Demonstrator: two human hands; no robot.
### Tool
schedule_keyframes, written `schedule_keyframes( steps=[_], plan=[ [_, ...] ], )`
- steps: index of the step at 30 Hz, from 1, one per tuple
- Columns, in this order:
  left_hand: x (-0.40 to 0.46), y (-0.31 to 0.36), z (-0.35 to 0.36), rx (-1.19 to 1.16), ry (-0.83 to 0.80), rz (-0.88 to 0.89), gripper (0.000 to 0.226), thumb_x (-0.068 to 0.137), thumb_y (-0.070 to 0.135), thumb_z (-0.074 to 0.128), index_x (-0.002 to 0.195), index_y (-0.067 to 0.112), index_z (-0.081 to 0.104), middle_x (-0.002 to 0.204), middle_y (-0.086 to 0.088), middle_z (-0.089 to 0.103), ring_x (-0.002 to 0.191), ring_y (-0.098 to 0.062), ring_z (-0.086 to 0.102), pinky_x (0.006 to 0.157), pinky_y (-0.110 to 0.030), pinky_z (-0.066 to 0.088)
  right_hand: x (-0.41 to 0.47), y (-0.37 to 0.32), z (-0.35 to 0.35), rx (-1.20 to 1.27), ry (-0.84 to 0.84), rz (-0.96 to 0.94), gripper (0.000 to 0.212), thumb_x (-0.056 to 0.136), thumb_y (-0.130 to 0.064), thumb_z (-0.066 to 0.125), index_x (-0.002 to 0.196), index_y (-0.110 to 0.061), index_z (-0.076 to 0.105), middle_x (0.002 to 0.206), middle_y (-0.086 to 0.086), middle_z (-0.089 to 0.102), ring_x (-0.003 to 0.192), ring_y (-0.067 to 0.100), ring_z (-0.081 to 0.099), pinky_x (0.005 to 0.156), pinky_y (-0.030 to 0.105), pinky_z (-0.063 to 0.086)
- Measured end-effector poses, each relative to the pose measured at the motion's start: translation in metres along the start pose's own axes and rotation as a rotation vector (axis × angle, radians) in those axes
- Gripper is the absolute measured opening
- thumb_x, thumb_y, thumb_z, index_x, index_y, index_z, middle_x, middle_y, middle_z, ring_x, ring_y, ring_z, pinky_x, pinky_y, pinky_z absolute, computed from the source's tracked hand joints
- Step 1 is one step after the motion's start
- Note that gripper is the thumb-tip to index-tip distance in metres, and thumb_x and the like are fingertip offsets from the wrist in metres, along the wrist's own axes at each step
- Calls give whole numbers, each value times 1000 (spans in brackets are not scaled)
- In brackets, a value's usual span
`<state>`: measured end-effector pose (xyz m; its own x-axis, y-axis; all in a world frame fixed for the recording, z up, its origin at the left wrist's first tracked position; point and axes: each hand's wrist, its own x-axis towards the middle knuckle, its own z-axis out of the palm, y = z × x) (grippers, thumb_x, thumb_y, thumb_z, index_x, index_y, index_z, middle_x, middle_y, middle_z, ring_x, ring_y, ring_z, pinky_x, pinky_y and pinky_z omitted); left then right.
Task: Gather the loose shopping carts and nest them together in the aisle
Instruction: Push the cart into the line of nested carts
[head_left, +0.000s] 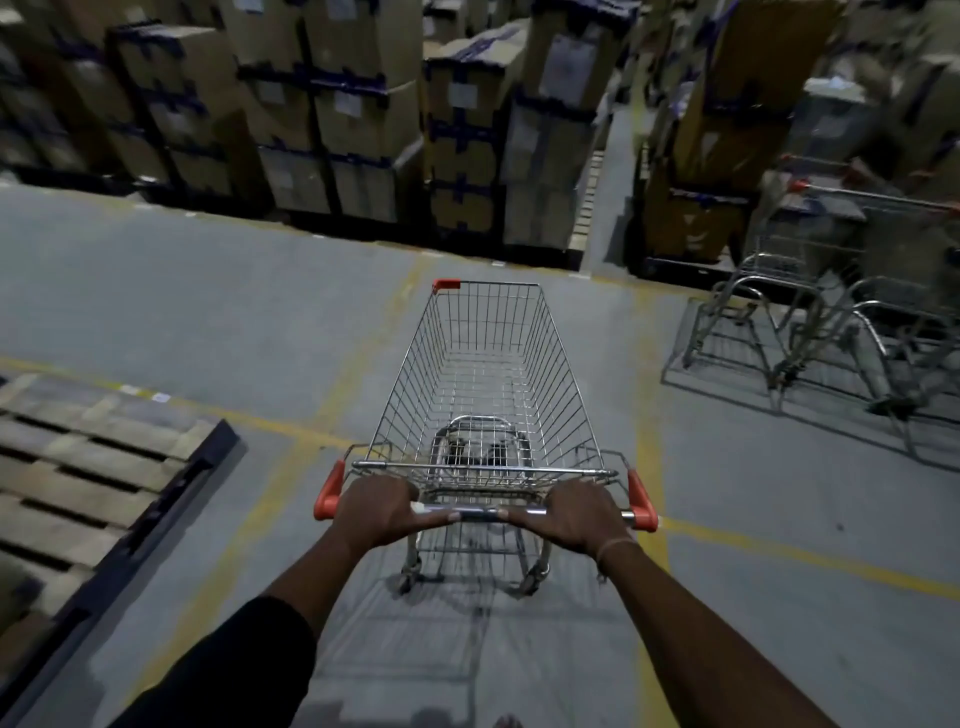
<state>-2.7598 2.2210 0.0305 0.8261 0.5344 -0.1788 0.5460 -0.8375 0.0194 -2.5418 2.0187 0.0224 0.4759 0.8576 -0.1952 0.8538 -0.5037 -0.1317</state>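
An empty wire shopping cart (483, 374) with orange corner caps stands straight ahead of me on the grey floor. My left hand (376, 512) is wrapped around the left part of its metal handle bar (480, 512). My right hand (576, 514) grips the right part of the same bar. Both thumbs point inward along the bar. At the right edge of the view stand other shopping carts (831, 317), close together and blurred, a few steps from my cart's front.
Tall stacks of cardboard boxes (353, 114) on pallets line the far side of the aisle. A wooden pallet (88, 467) with a dark edge lies on the floor to my left. Yellow lines (649, 467) mark the concrete floor.
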Motion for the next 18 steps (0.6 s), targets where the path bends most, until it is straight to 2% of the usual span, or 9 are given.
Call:
schedule_keyframes(
  steps=[1,4,9,13,18],
  plan=[
    [16,4,-2,1,-1,13,96,68,106,24,66,18,64,60,4,60,58,-10,58,57,-27,37,7,9,-4,6,2,16,90,76,-104,30,50,-20,48,52,-2,51,53,14,53,58,29,37],
    [64,16,-10,14,17,54,97,67,107,23,63,18,61,60,2,61,59,-13,58,56,-29,35,29,35,-14,-1,17,55,93,74,-106,27,49,-19,47,51,-1,50,53,17,54,63,32,43],
    [141,35,-21,23,32,124,98,66,107,21,63,17,60,58,2,60,59,-13,59,56,-28,38,67,79,-31,-7,0,129,92,75,-105,28,52,-19,49,54,1,53,58,21,58,60,33,37],
    [198,54,-29,38,43,169,99,67,107,22,67,17,63,60,0,62,61,-14,58,57,-29,39,98,116,-42,-3,-3,188,94,73,-107,26,54,-18,51,57,2,55,63,24,61,60,34,38],
    [272,72,-41,61,56,225,98,68,106,23,68,17,65,60,1,61,61,-13,58,58,-29,38,139,159,-58,-30,20,237,94,75,-106,26,55,-18,52,59,2,56,63,24,58,55,35,28]
  ],
)
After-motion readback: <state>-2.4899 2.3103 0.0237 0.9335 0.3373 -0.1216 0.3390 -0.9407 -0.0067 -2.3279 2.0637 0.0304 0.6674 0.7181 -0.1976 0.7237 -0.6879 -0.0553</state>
